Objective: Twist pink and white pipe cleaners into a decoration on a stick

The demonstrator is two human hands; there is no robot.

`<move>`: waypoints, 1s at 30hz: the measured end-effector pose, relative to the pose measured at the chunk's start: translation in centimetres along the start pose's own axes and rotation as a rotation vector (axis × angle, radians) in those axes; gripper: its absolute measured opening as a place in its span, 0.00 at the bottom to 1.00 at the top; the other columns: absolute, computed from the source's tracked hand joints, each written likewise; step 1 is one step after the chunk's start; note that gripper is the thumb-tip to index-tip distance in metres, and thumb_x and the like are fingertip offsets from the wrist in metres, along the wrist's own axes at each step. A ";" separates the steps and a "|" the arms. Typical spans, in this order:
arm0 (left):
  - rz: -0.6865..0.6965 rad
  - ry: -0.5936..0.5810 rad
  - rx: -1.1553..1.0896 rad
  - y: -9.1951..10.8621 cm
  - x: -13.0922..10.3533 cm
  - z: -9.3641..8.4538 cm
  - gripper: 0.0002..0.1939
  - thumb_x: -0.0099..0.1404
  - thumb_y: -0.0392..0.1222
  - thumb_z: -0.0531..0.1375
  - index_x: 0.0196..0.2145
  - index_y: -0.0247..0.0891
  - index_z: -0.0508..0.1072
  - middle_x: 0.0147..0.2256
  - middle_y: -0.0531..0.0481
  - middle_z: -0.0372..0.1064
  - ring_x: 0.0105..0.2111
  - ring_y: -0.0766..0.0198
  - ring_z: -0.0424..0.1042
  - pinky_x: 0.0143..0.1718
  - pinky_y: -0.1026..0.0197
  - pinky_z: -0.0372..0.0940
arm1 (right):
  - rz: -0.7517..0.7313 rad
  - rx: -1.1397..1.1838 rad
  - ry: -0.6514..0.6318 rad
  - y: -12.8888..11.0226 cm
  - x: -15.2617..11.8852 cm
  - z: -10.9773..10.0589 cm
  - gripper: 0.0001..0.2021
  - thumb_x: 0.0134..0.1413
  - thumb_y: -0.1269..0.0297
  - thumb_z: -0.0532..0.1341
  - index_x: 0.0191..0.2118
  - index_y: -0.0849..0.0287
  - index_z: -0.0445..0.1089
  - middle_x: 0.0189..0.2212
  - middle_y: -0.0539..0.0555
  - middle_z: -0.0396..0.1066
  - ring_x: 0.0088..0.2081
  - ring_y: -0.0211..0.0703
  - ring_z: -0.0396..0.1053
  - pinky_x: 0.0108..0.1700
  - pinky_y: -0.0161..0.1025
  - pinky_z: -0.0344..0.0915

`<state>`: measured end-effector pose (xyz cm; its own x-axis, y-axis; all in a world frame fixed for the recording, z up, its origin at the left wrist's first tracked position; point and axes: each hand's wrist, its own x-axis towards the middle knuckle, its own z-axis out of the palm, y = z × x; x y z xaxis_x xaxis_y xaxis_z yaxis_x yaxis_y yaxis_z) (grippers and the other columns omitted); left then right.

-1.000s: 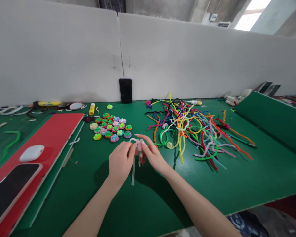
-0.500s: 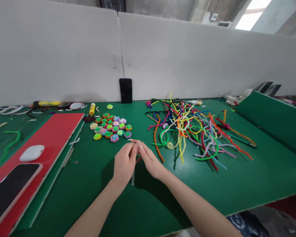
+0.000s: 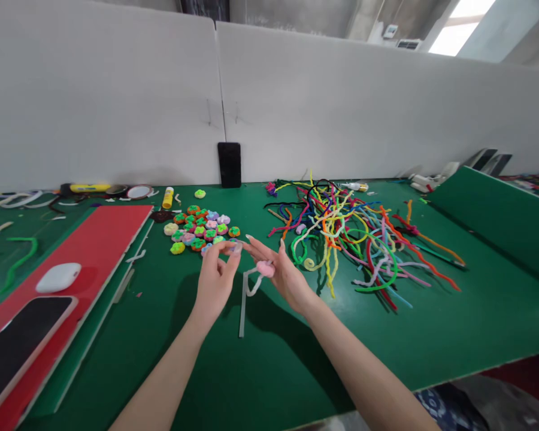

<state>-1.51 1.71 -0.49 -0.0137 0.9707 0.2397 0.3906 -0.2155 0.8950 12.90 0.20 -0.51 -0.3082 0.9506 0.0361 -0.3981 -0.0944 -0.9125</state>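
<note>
A small pink fuzzy coil of pipe cleaner [image 3: 265, 268] with a loose whitish tail [image 3: 253, 289] rests against the inner side of my right hand [image 3: 291, 280]. That hand's fingers point toward my left hand, its thumb is raised, and the lower fingers that bear the coil are partly hidden. My left hand [image 3: 214, 283] has thumb and forefinger pinched together close to the right fingertips. Whatever sits in that pinch is too small to make out. Below the hands a narrow clear strip [image 3: 242, 311] lies on the green table.
Several colourful fuzzy flower discs [image 3: 199, 231] cluster behind my left hand. A tangled heap of pipe cleaners [image 3: 341, 227] spreads to the right. At left, a red board [image 3: 103, 239] carries a phone [image 3: 24, 353] and a white case [image 3: 58, 278]. Another phone [image 3: 229, 164] leans on the partition.
My hands were together at the fingertips and have parted slightly. The right hand has turned and its fingers have stretched, so the pink coil and whitish tail now show.
</note>
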 end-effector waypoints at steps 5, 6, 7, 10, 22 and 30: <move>0.091 -0.272 -0.074 1.1 -0.5 0.2 0.18 0.56 0.46 0.57 0.44 0.42 0.62 0.38 0.49 0.63 0.35 0.65 0.65 0.33 0.64 0.61 | 0.078 0.164 -0.020 0.3 -0.1 0.4 0.28 0.56 0.44 0.37 0.55 0.51 0.57 0.56 0.52 0.56 0.55 0.43 0.55 0.55 0.45 0.49; 0.134 -0.326 -0.062 1.4 -0.7 0.4 0.18 0.55 0.45 0.58 0.44 0.42 0.62 0.39 0.49 0.62 0.38 0.64 0.64 0.36 0.63 0.60 | 0.099 0.191 -0.021 0.4 -0.1 0.4 0.28 0.56 0.45 0.37 0.55 0.52 0.56 0.56 0.52 0.55 0.54 0.43 0.56 0.55 0.44 0.51; 0.168 -0.349 -0.040 1.6 -1.0 0.6 0.17 0.54 0.44 0.59 0.42 0.42 0.64 0.39 0.48 0.62 0.40 0.62 0.63 0.38 0.61 0.60 | 0.117 0.208 -0.021 0.5 -0.1 0.5 0.28 0.56 0.45 0.37 0.55 0.52 0.56 0.57 0.52 0.53 0.54 0.42 0.56 0.55 0.43 0.51; 0.173 -0.349 0.033 1.8 -1.6 1.1 0.08 0.55 0.42 0.58 0.33 0.39 0.65 0.34 0.50 0.62 0.36 0.63 0.63 0.35 0.62 0.60 | 0.142 0.206 -0.011 0.6 -0.1 0.5 0.28 0.56 0.45 0.37 0.55 0.52 0.56 0.58 0.51 0.51 0.54 0.41 0.56 0.54 0.41 0.53; -0.098 -0.447 -0.232 1.3 -1.0 0.7 0.03 0.57 0.40 0.53 0.30 0.39 0.62 0.26 0.54 0.63 0.26 0.67 0.66 0.29 0.65 0.62 | -0.029 -0.485 0.054 1.2 0.2 -1.5 0.15 0.54 0.58 0.52 0.44 0.57 0.68 0.27 0.51 0.70 0.26 0.37 0.65 0.30 0.35 0.62; -0.112 -0.683 -0.221 2.2 -1.3 -0.1 0.10 0.62 0.43 0.48 0.30 0.39 0.66 0.25 0.52 0.67 0.26 0.67 0.67 0.29 0.65 0.63 | -0.199 -0.653 0.496 1.4 1.1 -4.4 0.15 0.56 0.57 0.49 0.43 0.55 0.67 0.10 0.43 0.54 0.11 0.33 0.53 0.16 0.32 0.53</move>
<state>-0.70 -0.04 1.19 0.5632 0.8223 -0.0814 0.2242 -0.0572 0.9729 15.82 2.37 -3.59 0.1905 0.9655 0.1773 0.2221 0.1336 -0.9658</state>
